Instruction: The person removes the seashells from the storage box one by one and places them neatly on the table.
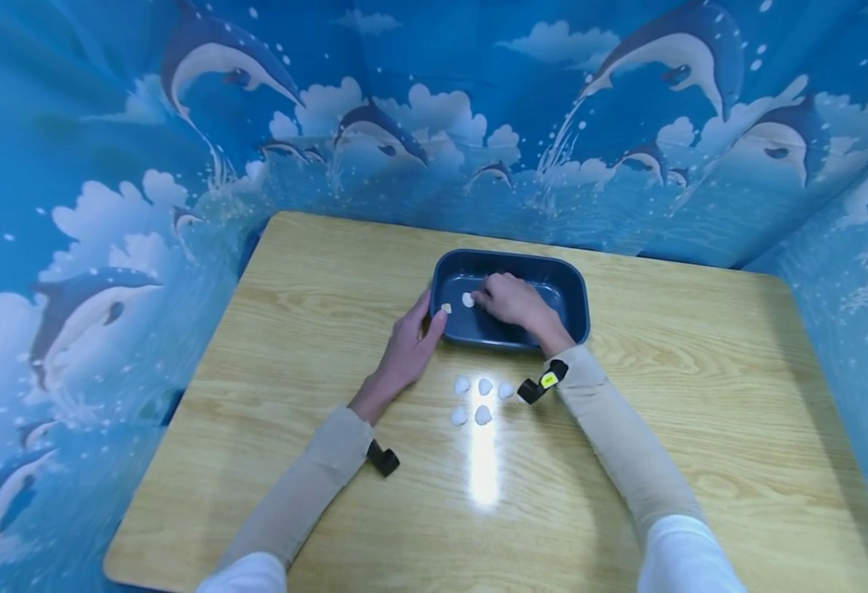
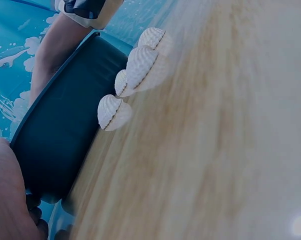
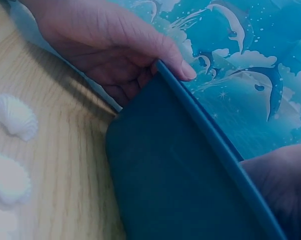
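Observation:
A dark blue rectangular basin (image 1: 478,339) stands on the table toward its far side. My left hand (image 1: 409,342) grips its left end, with the thumb over the rim and the fingers against the outer wall, as the right wrist view shows. My right hand (image 1: 511,301) reaches down inside, fingers curled, fingertips at the edge of a white seashell (image 1: 468,300). A smaller pale shell (image 1: 445,308) shows just beside the left thumb. In both wrist views the basin wall hides the right fingertips.
Several white ribbed seashells (image 1: 483,414) lie in two short rows on the wooden table (image 1: 315,329), nearer me than the basin. They appear close to its wall in the left wrist view. A dolphin-patterned cloth (image 1: 434,181) hangs behind and around the table.

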A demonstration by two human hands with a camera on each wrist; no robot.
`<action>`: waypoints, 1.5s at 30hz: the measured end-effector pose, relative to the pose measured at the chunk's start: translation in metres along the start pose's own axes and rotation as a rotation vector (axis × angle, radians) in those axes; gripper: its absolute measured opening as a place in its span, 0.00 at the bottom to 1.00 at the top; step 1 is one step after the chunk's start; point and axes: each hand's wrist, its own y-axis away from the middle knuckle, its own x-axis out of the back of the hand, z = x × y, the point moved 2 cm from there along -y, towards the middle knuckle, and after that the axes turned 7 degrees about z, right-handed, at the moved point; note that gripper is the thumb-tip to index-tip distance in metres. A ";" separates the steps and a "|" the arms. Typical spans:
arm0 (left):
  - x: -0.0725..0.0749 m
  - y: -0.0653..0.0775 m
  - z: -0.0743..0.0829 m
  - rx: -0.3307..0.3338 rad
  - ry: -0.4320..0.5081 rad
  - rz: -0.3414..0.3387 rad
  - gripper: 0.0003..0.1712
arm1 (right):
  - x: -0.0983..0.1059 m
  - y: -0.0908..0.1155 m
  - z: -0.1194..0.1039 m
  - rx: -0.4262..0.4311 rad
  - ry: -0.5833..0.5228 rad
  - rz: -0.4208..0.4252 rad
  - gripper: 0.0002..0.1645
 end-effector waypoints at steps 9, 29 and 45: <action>0.001 -0.001 -0.001 -0.020 0.009 0.000 0.34 | -0.002 -0.001 0.001 0.214 -0.041 0.036 0.19; 0.001 0.001 0.001 0.009 -0.005 -0.003 0.35 | -0.002 0.003 0.001 0.171 0.072 -0.013 0.19; 0.001 0.001 0.004 -0.014 -0.002 0.000 0.35 | -0.002 0.010 0.007 0.194 0.054 -0.026 0.19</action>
